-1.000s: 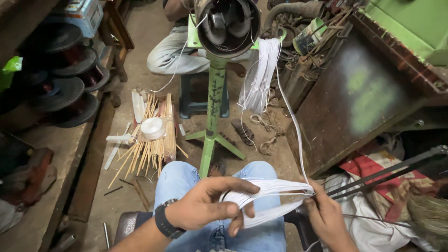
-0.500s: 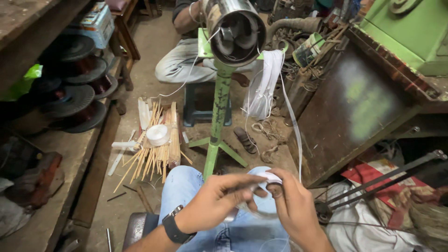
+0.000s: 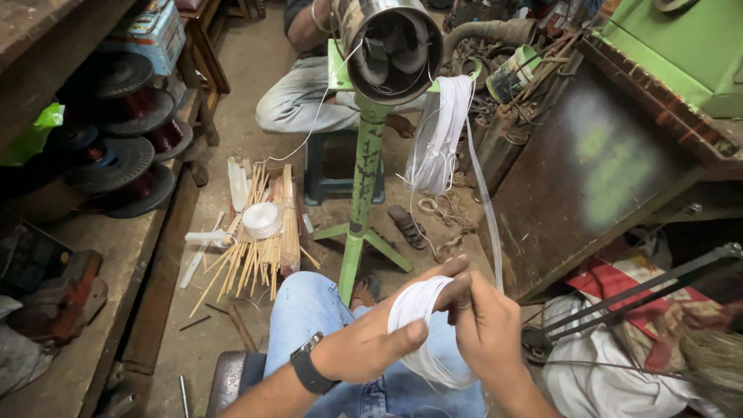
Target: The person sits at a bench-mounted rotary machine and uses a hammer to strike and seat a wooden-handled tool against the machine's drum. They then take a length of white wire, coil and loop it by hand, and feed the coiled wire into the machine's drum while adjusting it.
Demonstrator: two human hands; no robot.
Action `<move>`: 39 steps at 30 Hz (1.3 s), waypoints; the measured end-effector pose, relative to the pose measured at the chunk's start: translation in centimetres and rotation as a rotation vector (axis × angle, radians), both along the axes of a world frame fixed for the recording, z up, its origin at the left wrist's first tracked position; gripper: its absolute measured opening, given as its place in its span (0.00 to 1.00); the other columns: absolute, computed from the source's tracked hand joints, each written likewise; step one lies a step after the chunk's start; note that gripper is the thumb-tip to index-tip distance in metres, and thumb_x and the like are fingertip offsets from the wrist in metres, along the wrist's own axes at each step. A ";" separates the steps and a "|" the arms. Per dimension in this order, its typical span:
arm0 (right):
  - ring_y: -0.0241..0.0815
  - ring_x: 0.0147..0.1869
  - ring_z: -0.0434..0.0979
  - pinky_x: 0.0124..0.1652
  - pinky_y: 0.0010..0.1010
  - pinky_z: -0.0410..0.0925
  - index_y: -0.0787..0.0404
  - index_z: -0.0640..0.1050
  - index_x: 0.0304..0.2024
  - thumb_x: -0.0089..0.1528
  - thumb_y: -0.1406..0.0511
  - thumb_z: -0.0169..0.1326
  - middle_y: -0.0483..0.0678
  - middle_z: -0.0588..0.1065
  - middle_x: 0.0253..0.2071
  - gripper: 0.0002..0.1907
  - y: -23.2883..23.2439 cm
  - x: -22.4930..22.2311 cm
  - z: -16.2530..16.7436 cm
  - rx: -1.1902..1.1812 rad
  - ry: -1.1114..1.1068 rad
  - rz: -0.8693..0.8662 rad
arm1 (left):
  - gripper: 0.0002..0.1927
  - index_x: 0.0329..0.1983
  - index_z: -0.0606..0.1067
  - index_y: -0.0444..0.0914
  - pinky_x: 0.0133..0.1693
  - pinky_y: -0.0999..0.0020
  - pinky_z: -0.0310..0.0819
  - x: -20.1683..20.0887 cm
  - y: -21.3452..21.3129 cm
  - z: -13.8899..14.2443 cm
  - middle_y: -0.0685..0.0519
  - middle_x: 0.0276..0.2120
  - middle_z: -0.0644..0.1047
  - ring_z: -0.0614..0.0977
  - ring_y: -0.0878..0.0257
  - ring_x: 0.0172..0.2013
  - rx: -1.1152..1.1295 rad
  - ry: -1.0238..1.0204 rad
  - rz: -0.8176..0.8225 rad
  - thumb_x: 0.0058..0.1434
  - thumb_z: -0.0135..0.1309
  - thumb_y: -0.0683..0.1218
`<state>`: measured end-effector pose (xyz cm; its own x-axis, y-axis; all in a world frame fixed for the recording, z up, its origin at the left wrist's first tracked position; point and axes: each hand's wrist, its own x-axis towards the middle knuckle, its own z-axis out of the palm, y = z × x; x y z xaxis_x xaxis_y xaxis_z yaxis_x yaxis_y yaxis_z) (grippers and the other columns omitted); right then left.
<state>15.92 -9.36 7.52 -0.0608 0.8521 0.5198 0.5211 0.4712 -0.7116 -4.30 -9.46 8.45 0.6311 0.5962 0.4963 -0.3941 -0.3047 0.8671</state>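
My left hand [image 3: 379, 337] holds a coil of white tape [image 3: 422, 329] wound in loops around its fingers. My right hand [image 3: 484, 329] pinches the same white tape right beside the coil, above my jeans-clad lap. From the hands a white strand [image 3: 486, 209] rises to a hank of white tape [image 3: 441, 143] hanging off a metal cylinder [image 3: 391, 42] on a green stand [image 3: 362, 201].
Another person sits on a stool [image 3: 325, 166] behind the stand. A bundle of thin sticks [image 3: 259, 240] and a white tape roll [image 3: 261, 219] lie on the floor. Dark wire spools [image 3: 116, 147] stack on the left shelf. A rusty metal panel [image 3: 596, 170] leans at right.
My hands have come together from a spread-out hold. The long stretched loops of white tape are now gathered into a tight coil on my left hand. The view has tilted down slightly.
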 end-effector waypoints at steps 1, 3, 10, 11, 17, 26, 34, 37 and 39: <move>0.32 0.24 0.78 0.27 0.26 0.70 0.62 0.77 0.35 0.71 0.63 0.49 0.44 0.79 0.25 0.12 0.1 0.0 -0.2 -0.033 0.030 0.017 | 0.44 0.79 0.50 0.29 0.77 0.59 0.49 0.2 0.1 0.1 0.44 0.79 0.55 0.59 0.56 0.78 -0.013 -0.019 0.031 0.76 0.40 0.66; 0.32 0.25 0.77 0.27 0.26 0.71 0.64 0.75 0.47 0.69 0.64 0.48 0.45 0.80 0.27 0.10 0.2 0.5 -0.8 -0.073 0.059 0.010 | 0.41 0.78 0.54 0.27 0.75 0.58 0.52 0.2 0.7 0.2 0.42 0.77 0.60 0.61 0.54 0.77 -0.038 -0.059 0.099 0.77 0.41 0.63; 0.32 0.22 0.74 0.26 0.26 0.69 0.63 0.79 0.52 0.67 0.67 0.50 0.46 0.82 0.30 0.13 0.5 2.1 -4.4 -0.118 0.003 -0.205 | 0.39 0.79 0.52 0.30 0.75 0.58 0.52 -0.1 2.3 -0.6 0.45 0.79 0.54 0.57 0.55 0.77 -0.162 -0.216 0.083 0.77 0.42 0.60; 0.34 0.24 0.76 0.28 0.27 0.70 0.63 0.79 0.54 0.68 0.67 0.51 0.47 0.82 0.32 0.13 0.6 2.3 -4.7 -0.127 0.009 -0.220 | 0.39 0.79 0.51 0.31 0.76 0.58 0.50 0.3 2.5 -0.7 0.45 0.78 0.55 0.58 0.55 0.77 -0.238 -0.296 0.046 0.76 0.43 0.60; 0.49 0.55 0.79 0.48 0.32 0.74 0.65 0.52 0.75 0.54 0.62 0.60 0.63 0.69 0.64 0.51 0.0 2.5 -2.7 0.118 -0.081 0.042 | 0.43 0.80 0.51 0.32 0.76 0.53 0.49 0.2 4.0 -0.1 0.44 0.77 0.57 0.58 0.53 0.76 -0.232 -0.321 0.061 0.73 0.48 0.62; 0.54 0.51 0.81 0.52 0.41 0.74 0.59 0.39 0.79 0.37 0.50 0.74 0.58 0.68 0.66 0.79 -0.3 -0.1 -0.9 -0.344 -0.400 -0.199 | 0.38 0.78 0.55 0.32 0.76 0.52 0.53 0.9 3.5 0.1 0.40 0.74 0.62 0.63 0.51 0.75 -0.271 -0.452 0.061 0.76 0.45 0.61; 0.46 0.41 0.80 0.44 0.39 0.75 0.58 0.51 0.75 0.42 0.59 0.75 0.53 0.72 0.59 0.66 0.3 2.3 -1.8 -0.130 -0.362 -0.099 | 0.39 0.77 0.55 0.31 0.76 0.54 0.52 0.3 3.7 0.6 0.41 0.74 0.62 0.63 0.53 0.74 -0.272 -0.383 0.106 0.75 0.47 0.61; 0.47 0.50 0.80 0.47 0.37 0.75 0.56 0.53 0.75 0.43 0.60 0.71 0.52 0.69 0.66 0.62 0.6 3.9 -1.4 -0.189 -0.353 -0.017 | 0.40 0.78 0.54 0.31 0.75 0.54 0.53 0.0 3.4 0.5 0.41 0.74 0.62 0.63 0.54 0.74 -0.276 -0.344 0.141 0.74 0.47 0.61; 0.58 0.61 0.72 0.56 0.44 0.69 0.62 0.51 0.75 0.42 0.60 0.70 0.60 0.64 0.69 0.64 0.6 4.6 -1.3 0.213 -0.479 0.039 | 0.40 0.78 0.53 0.31 0.75 0.54 0.53 0.1 3.4 0.5 0.42 0.74 0.61 0.62 0.53 0.75 -0.276 -0.367 0.137 0.74 0.48 0.60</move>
